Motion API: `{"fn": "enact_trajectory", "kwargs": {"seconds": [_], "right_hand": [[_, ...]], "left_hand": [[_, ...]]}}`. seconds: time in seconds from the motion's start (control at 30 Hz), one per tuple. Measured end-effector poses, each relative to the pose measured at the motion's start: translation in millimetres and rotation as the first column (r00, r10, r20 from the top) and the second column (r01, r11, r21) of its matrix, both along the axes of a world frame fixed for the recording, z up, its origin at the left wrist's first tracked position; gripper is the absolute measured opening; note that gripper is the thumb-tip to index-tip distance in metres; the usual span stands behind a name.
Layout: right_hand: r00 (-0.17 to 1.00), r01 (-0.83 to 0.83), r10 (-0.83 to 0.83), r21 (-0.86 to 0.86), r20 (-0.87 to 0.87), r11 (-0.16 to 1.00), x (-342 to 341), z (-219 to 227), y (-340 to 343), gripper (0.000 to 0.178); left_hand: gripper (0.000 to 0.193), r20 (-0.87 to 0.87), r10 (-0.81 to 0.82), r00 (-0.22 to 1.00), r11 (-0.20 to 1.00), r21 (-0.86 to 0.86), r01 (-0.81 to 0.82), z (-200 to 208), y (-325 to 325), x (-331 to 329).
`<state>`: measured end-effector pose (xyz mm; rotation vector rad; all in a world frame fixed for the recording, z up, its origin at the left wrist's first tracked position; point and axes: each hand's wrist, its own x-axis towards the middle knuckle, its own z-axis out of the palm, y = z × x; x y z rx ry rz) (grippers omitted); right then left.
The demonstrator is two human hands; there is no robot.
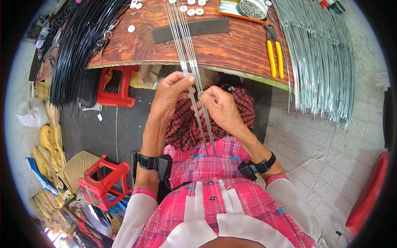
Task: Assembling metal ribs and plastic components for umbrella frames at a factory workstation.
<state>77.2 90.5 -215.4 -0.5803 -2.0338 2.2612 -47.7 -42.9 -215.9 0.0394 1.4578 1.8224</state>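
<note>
Several long, thin metal wires (192,60) run between my two hands, their far ends over the table and their near ends over my lap. They lie in two narrow groups with a slim gap between. My left hand (174,89) pinches the left group, thumb on top. Around the right group my right hand (219,103) is closed, its thumb pressed on the wires. A flat dark bar (211,27) lies on the table beneath the wires' far part.
On the wooden table (136,47) lie yellow-handled pliers (273,58), scissors (106,37), white tape rolls (191,12) and an orange tray (223,11). Black strands (78,49) hang off its left, silvery wires (318,62) off its right. Red stools (105,184) stand at the left.
</note>
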Motion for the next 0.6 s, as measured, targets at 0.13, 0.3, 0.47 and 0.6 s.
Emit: {"fn": "enact_trajectory", "kwargs": {"seconds": [0.13,0.3,0.47,0.6], "right_hand": [[1.000,0.000,0.000,-0.003,-0.002,1.000,1.1,-2.3,0.6,0.025],[0.999,-0.027,0.028,0.030,-0.032,0.999,1.2,-4.7,2.9,0.027],[0.999,-0.040,0.040,0.019,-0.027,0.999,0.9,-7.5,5.2,0.027],[0.998,-0.061,0.061,0.026,0.012,0.998,0.4,0.1,6.9,0.025]], "left_hand": [[0.013,0.000,-0.002,1.000,1.000,0.006,0.002,-0.9,0.8,0.9],[0.009,0.000,-0.029,1.000,0.999,0.039,0.029,-4.0,-0.1,-0.1],[0.014,0.016,-0.003,1.000,0.999,0.048,0.002,-1.2,1.2,2.1],[0.014,0.024,-0.010,1.000,0.999,0.040,0.009,-1.7,0.4,2.2]]}}
